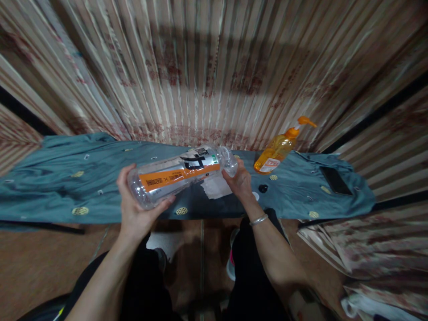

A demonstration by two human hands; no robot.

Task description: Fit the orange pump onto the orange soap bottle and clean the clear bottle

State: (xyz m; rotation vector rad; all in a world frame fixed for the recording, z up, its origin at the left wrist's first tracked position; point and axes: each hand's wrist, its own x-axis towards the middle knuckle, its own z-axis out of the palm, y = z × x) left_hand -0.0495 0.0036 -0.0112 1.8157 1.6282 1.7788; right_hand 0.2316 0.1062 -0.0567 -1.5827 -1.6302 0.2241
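A large clear plastic bottle with an orange, silver and black label lies tilted across the middle of my view, above the cloth. My left hand is wrapped round its base. At the other end, my right hand has its fingers closed on the clear plastic at the bottle's neck end. Whether that clear part is separate from the bottle I cannot tell. Below the bottle, a crumpled white tissue rests on the cloth. A small black object and a white round piece lie just right of my right hand.
A pump bottle with orange liquid and an orange pump stands, leaning in view, to the right. Farther right lies a dark phone. Teal patterned cloth covers the narrow table. Striped curtains hang close behind and at both sides.
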